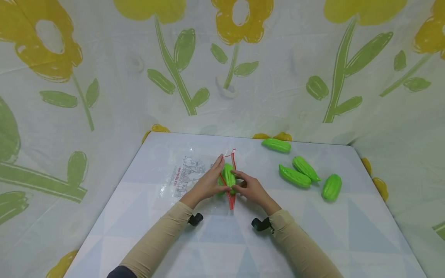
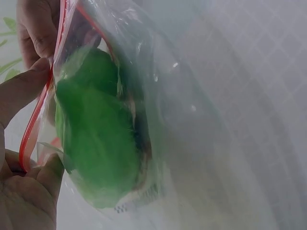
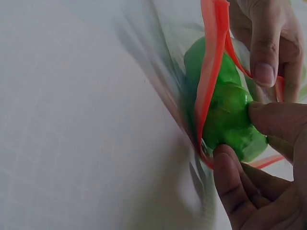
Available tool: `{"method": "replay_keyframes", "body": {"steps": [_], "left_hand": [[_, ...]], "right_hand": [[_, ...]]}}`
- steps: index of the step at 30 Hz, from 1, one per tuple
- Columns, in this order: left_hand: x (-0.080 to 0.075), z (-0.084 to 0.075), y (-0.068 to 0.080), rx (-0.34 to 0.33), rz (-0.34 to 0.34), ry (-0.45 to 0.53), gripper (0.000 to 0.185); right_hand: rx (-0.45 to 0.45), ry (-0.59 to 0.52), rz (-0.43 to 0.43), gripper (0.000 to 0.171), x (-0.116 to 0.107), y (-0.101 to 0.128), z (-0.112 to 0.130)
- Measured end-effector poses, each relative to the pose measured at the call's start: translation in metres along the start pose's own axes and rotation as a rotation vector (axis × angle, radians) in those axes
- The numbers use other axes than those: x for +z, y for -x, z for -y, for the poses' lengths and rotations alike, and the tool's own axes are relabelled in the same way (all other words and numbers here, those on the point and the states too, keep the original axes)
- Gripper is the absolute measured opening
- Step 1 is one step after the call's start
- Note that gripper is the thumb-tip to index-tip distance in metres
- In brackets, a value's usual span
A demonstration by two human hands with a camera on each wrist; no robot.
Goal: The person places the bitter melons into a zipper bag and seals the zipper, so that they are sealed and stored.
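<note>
A clear zip bag (image 1: pixel 189 175) with a red zip edge (image 3: pixel 211 72) and printed drawings lies on the table, its mouth spread toward the right. My left hand (image 1: pixel 208 185) holds the bag at its mouth, fingers at the red edge. My right hand (image 1: pixel 253 188) pinches a bright green ridged gourd (image 3: pixel 230 117) between thumb and fingers, with the gourd partly in the mouth. Behind it, another green gourd (image 3: pixel 194 57) shows through the plastic. In the left wrist view, green shapes (image 2: pixel 100 139) fill the bag near its opening.
Several more green gourds lie on the right of the table: one at the back edge (image 1: pixel 276 145), two side by side, including a pointed one (image 1: pixel 294 176), and one farther right (image 1: pixel 332 187). A flower-printed curtain (image 1: pixel 271 85) stands behind the table (image 1: pixel 222 247).
</note>
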State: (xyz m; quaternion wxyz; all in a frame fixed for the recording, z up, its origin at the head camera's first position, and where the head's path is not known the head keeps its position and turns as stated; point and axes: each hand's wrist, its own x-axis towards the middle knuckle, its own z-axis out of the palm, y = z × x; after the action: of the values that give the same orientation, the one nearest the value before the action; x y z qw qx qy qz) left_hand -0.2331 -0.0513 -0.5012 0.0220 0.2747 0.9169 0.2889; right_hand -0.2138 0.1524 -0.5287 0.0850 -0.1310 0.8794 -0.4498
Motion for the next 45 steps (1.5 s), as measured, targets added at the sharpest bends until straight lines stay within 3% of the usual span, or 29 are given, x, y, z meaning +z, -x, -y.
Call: {"method": "replay_keyframes", "body": {"steps": [8, 18, 45], "left_hand": [[0.0, 0.001, 0.001, 0.018, -0.011, 0.009, 0.109], [0.0, 0.002, 0.0, 0.02, -0.016, 0.002, 0.107], [0.0, 0.003, 0.002, -0.015, -0.014, 0.04, 0.11]], "right_hand": [[-0.003, 0.012, 0.025, 0.06, 0.002, 0.0, 0.0], [-0.068, -0.01, 0.067, 0.06, 0.001, 0.0, -0.002], [-0.103, 0.038, 0.004, 0.055, -0.009, 0.008, -0.008]]}}
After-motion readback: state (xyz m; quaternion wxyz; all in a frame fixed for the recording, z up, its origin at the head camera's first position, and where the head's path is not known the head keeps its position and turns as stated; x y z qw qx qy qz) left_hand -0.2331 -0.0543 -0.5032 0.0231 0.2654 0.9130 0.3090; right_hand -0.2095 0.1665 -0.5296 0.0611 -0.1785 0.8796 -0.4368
